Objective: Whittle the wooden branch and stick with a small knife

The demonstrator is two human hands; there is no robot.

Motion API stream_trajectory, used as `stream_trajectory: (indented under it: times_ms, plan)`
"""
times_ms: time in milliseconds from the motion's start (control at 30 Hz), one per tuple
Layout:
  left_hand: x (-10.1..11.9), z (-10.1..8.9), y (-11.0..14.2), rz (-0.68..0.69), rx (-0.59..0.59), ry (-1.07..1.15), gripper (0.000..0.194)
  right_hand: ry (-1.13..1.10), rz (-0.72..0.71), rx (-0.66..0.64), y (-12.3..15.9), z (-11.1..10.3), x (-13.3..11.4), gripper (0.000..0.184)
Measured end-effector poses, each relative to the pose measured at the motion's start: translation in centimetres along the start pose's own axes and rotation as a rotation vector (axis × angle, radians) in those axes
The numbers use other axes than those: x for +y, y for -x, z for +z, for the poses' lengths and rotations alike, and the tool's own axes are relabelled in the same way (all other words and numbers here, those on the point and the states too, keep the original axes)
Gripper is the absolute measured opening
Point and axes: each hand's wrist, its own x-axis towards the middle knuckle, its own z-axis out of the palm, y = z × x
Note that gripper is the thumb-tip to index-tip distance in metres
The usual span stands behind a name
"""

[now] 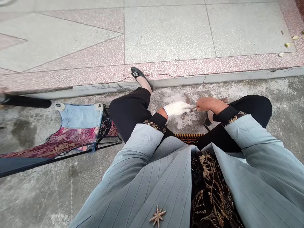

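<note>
My left hand (177, 108) wears a white glove and is closed around a small brownish object (187, 100) held low over the concrete ground between my knees. My bare right hand (206, 104) is closed too, gripping a thin tool (193, 109) whose tip meets the object at the gloved fingers. What the object and tool are is too small to make out. A pale powdery patch (177, 98) lies on the ground under my hands. I sit with black trousers and a light grey striped jacket.
A folding stool (78, 126) with patchwork denim and floral cloth stands at my left. A woven seat edge (190, 137) shows between my legs. Beyond my black shoe (137, 74) a raised terrazzo step (180, 69) runs across, with scattered leaves at far right.
</note>
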Motion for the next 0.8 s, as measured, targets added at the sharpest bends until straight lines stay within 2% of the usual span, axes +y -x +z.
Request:
stream_trajectory:
  times_ms: [133, 200, 267, 367, 433, 533, 600, 700, 800]
  plan:
    - [0.0, -1.0, 0.3, 0.059, -0.033, 0.032, 0.026, -0.178, -0.24, -0.255, 1.6, -0.5, 0.1, 0.015]
    - [0.0, -1.5, 0.5, 0.088, -0.023, 0.111, 0.035, -0.411, -0.39, -0.294, 2.7, -1.1, 0.7, 0.019]
    - [-0.1, -2.0, 0.6, 0.057, 0.053, 0.18, 0.045, -0.695, -0.467, -0.117, 3.7, -1.9, 1.5, 0.024]
    - [-0.2, -2.3, 0.9, -0.048, 0.13, 0.173, 0.052, -0.872, -0.32, 0.252, 4.5, -2.7, 2.3, 0.023]
    - [-0.3, -2.4, 1.0, -0.078, 0.104, 0.145, 0.048, -0.804, -0.163, 0.39, 4.5, -2.9, 2.4, 0.021]
    - [-0.6, -2.5, 1.2, -0.082, 0.079, 0.136, 0.043, -0.574, 0.016, 0.459, 3.7, -3.0, 2.3, 0.021]
    - [-1.0, -2.6, 1.2, -0.088, 0.048, 0.144, 0.048, -0.402, 0.091, 0.48, 2.8, -2.9, 2.3, 0.022]
    - [-1.5, -2.6, 1.2, -0.114, 0.022, 0.161, 0.062, -0.186, 0.151, 0.45, 1.5, -2.5, 2.0, 0.026]
    - [-1.5, -2.7, 1.0, -0.138, 0.032, 0.144, 0.057, -0.044, 0.176, 0.35, 0.8, -2.0, 1.5, 0.029]
